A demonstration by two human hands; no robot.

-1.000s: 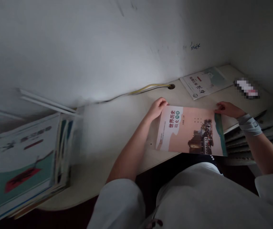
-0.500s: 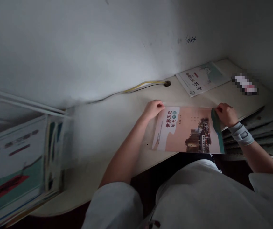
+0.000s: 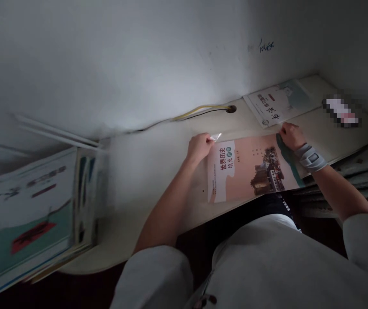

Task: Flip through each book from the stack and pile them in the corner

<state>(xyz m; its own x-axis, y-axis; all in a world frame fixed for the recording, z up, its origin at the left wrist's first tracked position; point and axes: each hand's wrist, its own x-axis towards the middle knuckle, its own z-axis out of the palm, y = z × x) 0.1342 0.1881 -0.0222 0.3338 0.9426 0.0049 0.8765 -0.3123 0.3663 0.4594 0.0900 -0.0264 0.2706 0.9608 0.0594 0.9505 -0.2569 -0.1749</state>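
A pink workbook (image 3: 242,171) with a white and green cover lies on the desk, its front near the desk's edge. At its upper left corner, my left hand (image 3: 200,146) is closed in a pinch on a shiny piece of clear plastic film (image 3: 215,137). My right hand (image 3: 292,135), with a grey band on the wrist, is closed at the workbook's upper right corner, by the green strip. The fingertips of that hand are partly hidden.
A second booklet (image 3: 277,103) lies by the wall, with a blurred-out phone-like object (image 3: 341,111) to its right. Yellow and black cables (image 3: 200,110) run into a desk hole (image 3: 231,109). A stack of books (image 3: 26,214) stands at the left of the desk (image 3: 145,193).
My left hand now lifts a glinting corner of plastic film off the workbook's corner. My right hand has shifted slightly up and left. The view has moved a little.
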